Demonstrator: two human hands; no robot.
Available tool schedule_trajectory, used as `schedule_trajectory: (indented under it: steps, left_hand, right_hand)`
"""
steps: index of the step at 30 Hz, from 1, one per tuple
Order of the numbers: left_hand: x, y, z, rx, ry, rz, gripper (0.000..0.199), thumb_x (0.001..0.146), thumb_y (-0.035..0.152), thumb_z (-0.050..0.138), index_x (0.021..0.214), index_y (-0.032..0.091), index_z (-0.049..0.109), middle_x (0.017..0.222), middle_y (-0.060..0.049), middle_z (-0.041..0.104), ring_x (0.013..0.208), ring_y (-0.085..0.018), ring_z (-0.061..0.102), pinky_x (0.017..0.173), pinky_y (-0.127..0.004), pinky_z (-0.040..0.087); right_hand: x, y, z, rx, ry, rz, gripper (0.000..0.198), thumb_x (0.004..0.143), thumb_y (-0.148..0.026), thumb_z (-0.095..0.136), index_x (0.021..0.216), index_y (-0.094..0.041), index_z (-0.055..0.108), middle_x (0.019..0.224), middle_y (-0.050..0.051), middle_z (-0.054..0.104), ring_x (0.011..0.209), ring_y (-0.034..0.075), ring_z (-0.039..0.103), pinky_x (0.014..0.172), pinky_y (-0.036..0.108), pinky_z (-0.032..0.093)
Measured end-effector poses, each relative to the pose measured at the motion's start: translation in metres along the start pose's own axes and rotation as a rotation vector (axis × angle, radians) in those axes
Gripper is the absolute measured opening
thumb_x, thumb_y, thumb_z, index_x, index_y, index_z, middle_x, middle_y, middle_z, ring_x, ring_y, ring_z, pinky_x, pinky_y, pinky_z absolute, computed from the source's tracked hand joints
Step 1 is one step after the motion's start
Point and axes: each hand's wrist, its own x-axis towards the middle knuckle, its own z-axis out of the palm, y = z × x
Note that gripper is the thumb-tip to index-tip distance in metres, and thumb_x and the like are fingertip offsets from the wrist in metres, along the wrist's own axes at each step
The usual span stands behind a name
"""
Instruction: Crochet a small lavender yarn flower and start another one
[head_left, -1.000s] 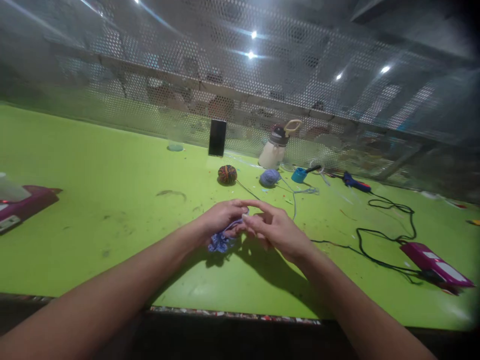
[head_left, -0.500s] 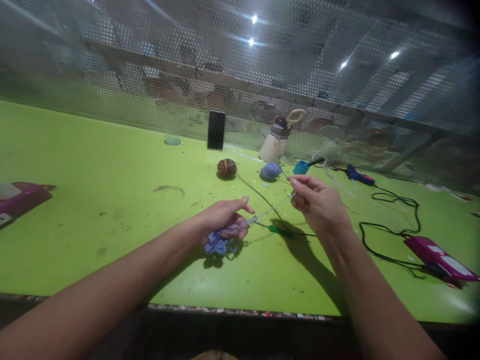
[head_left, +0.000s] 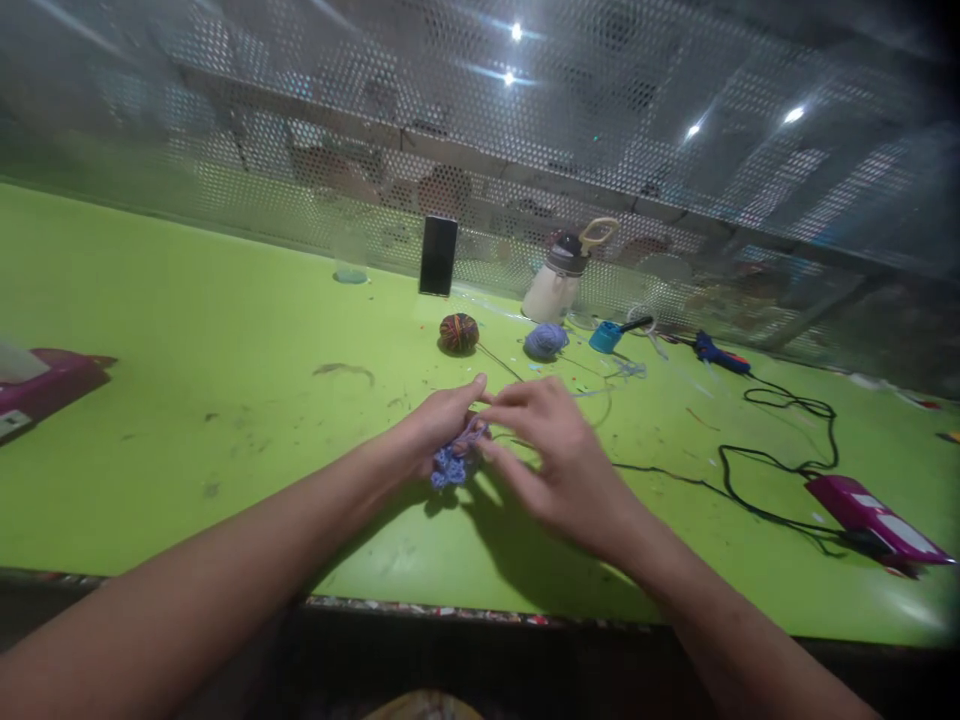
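Note:
My left hand [head_left: 442, 422] is closed around a small purple crochet piece [head_left: 450, 468], its scalloped edge hanging below the fingers. From the right, my right hand [head_left: 559, 455] reaches in, its thumb and fingertips closed about the upper loops of the same piece. Their exact grip is partly hidden. A ball of purple yarn [head_left: 547, 341] sits on the table beyond my hands, with slack yarn lying to its right. Left of it rests a dark multicoloured yarn ball [head_left: 458, 333], its strand running toward my right hand.
A phone [head_left: 438, 256] stands against the perforated screen [head_left: 300, 170], and a white bottle [head_left: 553, 285] leans nearby. To the right are a blue container [head_left: 604, 337], a blue-and-red tool [head_left: 720, 353], and a magenta device [head_left: 874, 518] with a black cable. Another magenta object [head_left: 60, 385] sits far left.
My right hand has come down and left from holding the yarn stretched out, and now meets the left hand at the crochet piece. The green-handled tool on the table is now hidden.

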Motion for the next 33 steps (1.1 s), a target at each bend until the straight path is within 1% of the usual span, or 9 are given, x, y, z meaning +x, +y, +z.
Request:
schedule_trajectory:
  steps: [2,6,9,13,18,21,25,30,33]
  left_hand:
    - [0.000,0.000,0.003,-0.023,0.032,-0.006,0.037,0.090,0.053,0.049,0.083,0.017,0.057,0.053,0.001,0.056,0.040,-0.011,0.048,0.040,-0.022,0.031]
    - [0.001,0.000,0.006,-0.066,0.057,-0.008,0.040,0.089,0.054,0.049,0.079,0.016,0.057,0.054,-0.001,0.056,0.047,-0.014,0.054,0.045,-0.024,0.038]
    - [0.001,0.000,0.004,-0.103,0.036,-0.003,0.040,0.090,0.053,0.047,0.087,0.015,0.059,0.057,-0.001,0.056,0.049,-0.014,0.054,0.047,-0.024,0.040]
    - [-0.004,0.005,-0.001,-0.124,-0.013,0.034,0.026,0.089,0.034,0.051,0.102,0.013,0.060,0.069,-0.004,0.061,0.054,-0.013,0.057,0.051,-0.024,0.043]
    - [-0.015,0.011,0.001,-0.092,-0.102,0.089,0.047,0.074,0.008,0.059,0.120,0.015,0.055,0.088,-0.009,0.068,0.069,-0.015,0.064,0.064,-0.027,0.050]
    - [-0.014,0.010,0.004,-0.011,-0.078,0.157,0.037,0.072,0.003,0.066,0.107,0.011,0.060,0.087,-0.010,0.069,0.072,-0.015,0.067,0.068,-0.026,0.049]
    - [-0.010,0.009,0.008,0.103,0.014,0.243,0.011,0.074,0.002,0.065,0.080,0.009,0.062,0.075,-0.009,0.068,0.063,-0.015,0.066,0.058,-0.025,0.046]
    - [-0.008,0.009,0.007,0.199,0.112,0.306,0.001,0.076,0.008,0.067,0.076,0.009,0.068,0.073,-0.009,0.068,0.061,-0.015,0.062,0.055,-0.026,0.046]
    - [-0.007,0.009,0.000,0.233,0.206,0.366,0.007,0.074,0.014,0.072,0.079,0.009,0.073,0.077,-0.009,0.066,0.060,-0.011,0.054,0.052,-0.022,0.042]
  right_hand:
    - [0.001,-0.011,0.016,-0.020,-0.081,-0.038,0.014,0.087,-0.019,0.059,0.096,-0.018,0.069,0.096,0.012,0.064,0.090,0.027,0.052,0.077,0.046,0.047]
    - [0.002,-0.003,0.035,0.130,0.020,-0.047,0.015,0.087,-0.014,0.054,0.080,-0.020,0.066,0.087,0.010,0.063,0.084,0.025,0.053,0.072,0.043,0.047]
    - [0.001,0.007,0.039,0.379,0.082,0.135,0.014,0.086,-0.016,0.058,0.075,-0.023,0.064,0.082,0.006,0.064,0.081,0.022,0.058,0.077,0.042,0.048]
    - [-0.001,0.019,0.038,0.570,0.195,0.462,0.010,0.083,-0.023,0.063,0.074,-0.021,0.064,0.071,0.003,0.063,0.064,0.018,0.057,0.063,0.036,0.047]
    - [-0.004,0.029,0.034,0.612,0.287,0.541,0.012,0.079,-0.029,0.066,0.074,-0.019,0.064,0.066,0.001,0.062,0.059,0.015,0.055,0.057,0.032,0.045]
    - [-0.003,0.029,0.030,0.686,0.299,0.578,0.014,0.078,-0.032,0.069,0.075,-0.019,0.065,0.067,0.002,0.064,0.059,0.016,0.057,0.057,0.031,0.045]
    - [0.000,0.028,0.022,0.808,0.254,0.637,0.018,0.074,-0.035,0.073,0.073,-0.019,0.066,0.067,0.002,0.065,0.058,0.014,0.055,0.057,0.029,0.044]
    - [0.001,0.033,0.012,0.953,0.118,0.696,0.021,0.072,-0.036,0.076,0.072,-0.017,0.068,0.061,0.000,0.061,0.055,0.011,0.054,0.058,0.027,0.044]
    - [-0.002,0.030,0.002,0.962,-0.080,0.651,0.018,0.077,-0.034,0.073,0.082,-0.017,0.073,0.058,-0.001,0.061,0.053,0.011,0.054,0.060,0.028,0.046]
